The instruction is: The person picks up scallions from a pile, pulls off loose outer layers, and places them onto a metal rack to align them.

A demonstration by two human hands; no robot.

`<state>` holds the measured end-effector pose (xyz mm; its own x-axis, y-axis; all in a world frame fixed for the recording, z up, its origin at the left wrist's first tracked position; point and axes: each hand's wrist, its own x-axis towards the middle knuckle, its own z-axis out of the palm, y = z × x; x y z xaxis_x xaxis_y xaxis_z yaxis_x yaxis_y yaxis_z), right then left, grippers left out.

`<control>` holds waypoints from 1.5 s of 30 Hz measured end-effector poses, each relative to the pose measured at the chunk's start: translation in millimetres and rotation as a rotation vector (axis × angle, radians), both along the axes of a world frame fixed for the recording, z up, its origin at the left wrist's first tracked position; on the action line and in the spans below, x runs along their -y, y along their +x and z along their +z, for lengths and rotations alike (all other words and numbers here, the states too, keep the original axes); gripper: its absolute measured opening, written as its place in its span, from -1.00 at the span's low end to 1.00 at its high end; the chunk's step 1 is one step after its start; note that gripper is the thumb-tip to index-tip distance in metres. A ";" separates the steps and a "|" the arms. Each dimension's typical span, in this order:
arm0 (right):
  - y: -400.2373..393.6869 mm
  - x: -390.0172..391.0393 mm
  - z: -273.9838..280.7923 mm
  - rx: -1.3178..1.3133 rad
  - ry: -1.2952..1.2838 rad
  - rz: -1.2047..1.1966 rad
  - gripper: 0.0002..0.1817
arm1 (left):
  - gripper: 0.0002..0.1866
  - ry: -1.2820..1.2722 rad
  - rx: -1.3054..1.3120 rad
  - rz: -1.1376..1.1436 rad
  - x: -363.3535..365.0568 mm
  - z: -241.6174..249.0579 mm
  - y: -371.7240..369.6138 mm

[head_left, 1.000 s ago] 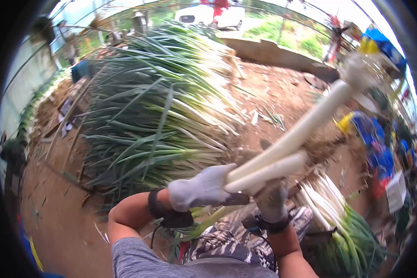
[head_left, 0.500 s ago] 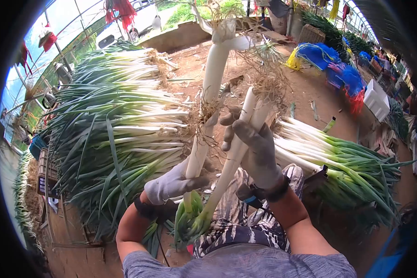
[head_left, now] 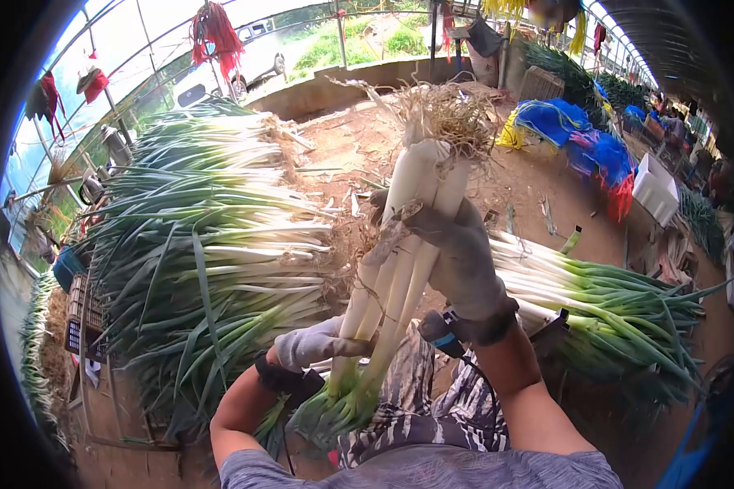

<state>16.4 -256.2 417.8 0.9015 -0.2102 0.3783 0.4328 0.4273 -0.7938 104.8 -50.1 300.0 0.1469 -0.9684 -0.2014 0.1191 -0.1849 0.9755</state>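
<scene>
Several thick leeks [head_left: 408,191] stand gathered in front of me, roots up and green leaves down toward my lap. My right hand [head_left: 465,253], in a grey glove, wraps round their white stems just below the roots. Lower down, my left hand [head_left: 316,344], also gloved, grips the same stems near where they turn green. A strip of loose, dirty outer skin hangs along the stems. To the left lies a big pile of leeks [head_left: 220,244], white ends facing the middle. On my right is a smaller pile of leeks [head_left: 595,301], its green leaves pointing right.
Bare soil [head_left: 342,147] strewn with scraps stretches ahead. Blue netting [head_left: 559,122] and a white foam box [head_left: 655,189] lie at the right. A brown crate [head_left: 83,314] stands on the far left. Red net bags [head_left: 217,37] hang from the frame.
The leeks, spread apart before, have come together into one bundle with roots side by side. My right hand has closed round the stems, while my left stays low on them.
</scene>
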 end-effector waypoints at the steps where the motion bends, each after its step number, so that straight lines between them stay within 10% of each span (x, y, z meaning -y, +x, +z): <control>1: -2.2 -1.4 2.5 -0.036 -0.037 -0.044 -0.60 | -0.30 -0.078 0.008 0.042 1.0 11.3 -6.0; 23: 22.8 3.5 2.0 -0.012 -0.512 0.220 -0.58 | -0.46 -0.320 0.092 0.103 19.0 75.4 -8.9; 34: 77.5 -3.2 -34.4 0.269 0.299 0.285 -0.59 | -0.40 -0.368 -0.028 0.233 4.1 72.2 3.4; 45: 180.8 121.4 59.8 0.100 -0.031 -0.609 -0.79 | -0.54 -0.337 -0.074 0.317 14.6 54.7 12.3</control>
<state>197.2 -377.5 477.6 0.5831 -0.6634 0.4690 0.6648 0.0577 -0.7448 117.1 -64.7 354.7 0.4432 -0.8914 0.0951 0.1903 0.1972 0.9617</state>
